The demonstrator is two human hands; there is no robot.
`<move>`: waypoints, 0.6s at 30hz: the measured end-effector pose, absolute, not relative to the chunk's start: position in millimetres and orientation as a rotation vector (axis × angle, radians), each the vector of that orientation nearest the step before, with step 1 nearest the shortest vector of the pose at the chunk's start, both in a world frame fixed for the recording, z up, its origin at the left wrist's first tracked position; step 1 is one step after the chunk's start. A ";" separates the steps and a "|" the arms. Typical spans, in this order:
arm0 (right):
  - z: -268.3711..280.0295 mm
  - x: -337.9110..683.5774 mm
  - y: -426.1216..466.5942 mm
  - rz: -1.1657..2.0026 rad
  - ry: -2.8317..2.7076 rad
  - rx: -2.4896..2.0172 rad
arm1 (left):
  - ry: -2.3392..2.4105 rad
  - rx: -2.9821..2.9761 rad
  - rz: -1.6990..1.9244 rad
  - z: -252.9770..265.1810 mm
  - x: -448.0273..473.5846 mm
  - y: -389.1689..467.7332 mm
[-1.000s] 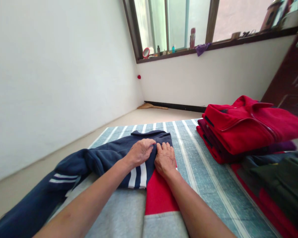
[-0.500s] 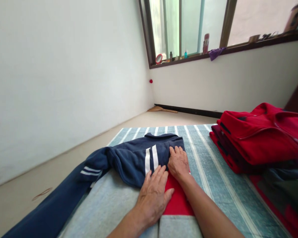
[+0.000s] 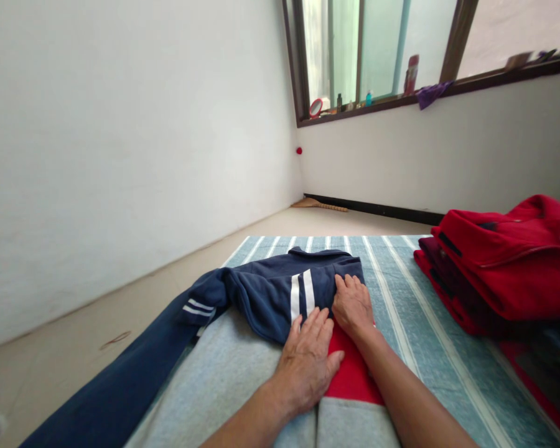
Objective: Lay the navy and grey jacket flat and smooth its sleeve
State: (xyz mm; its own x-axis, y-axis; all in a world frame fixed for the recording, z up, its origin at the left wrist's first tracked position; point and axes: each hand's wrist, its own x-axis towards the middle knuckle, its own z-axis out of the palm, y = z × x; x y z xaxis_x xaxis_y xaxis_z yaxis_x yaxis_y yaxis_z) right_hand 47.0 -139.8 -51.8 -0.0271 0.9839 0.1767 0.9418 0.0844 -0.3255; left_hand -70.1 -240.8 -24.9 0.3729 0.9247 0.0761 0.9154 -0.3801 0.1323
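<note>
Pressing a collared sweatshirt onto the striped cloth, with left hand straight-fingered, gripping nothing, and right hand with fingers slightly bent, impossible to tell if pinching. Perhaps risking creases in the folded navy sleeve by dragging either palm sideways.

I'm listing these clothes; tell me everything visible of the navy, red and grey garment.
The garment looks soft: navy with a collar at the far end, a red panel at right, grey nearest. It lies creased on a striped cloth, its near end out of frame. Two white stripes mark the navy folded across it, two more the navy trailing near left. The left hand lies flat on it, the right hand touches its right side.
</note>
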 end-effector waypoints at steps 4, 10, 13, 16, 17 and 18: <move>-51.7 46.8 -140.4 0.163 -2.017 -1.920 | 1.693 2.552 0.239 -28.1 -71.4 -240.2; -50.7 46.9 -142.2 0.147 -2.042 -1.928 | 1.722 2.512 0.218 -24.4 -68.5 -245.5; -50.7 46.7 -143.4 0.149 -2.055 -1.925 | 1.776 2.440 0.178 -16.7 -69.6 -255.9; -51.5 46.5 -144.1 0.146 -2.055 -1.924 | 1.833 2.374 0.160 -9.9 -77.6 -268.8; -51.8 46.5 -144.2 0.142 -2.053 -1.923 | 1.849 2.355 0.147 -8.9 -81.4 -272.7; -52.1 46.5 -144.4 0.135 -2.051 -1.919 | 1.859 2.340 0.126 -8.7 -85.5 -276.1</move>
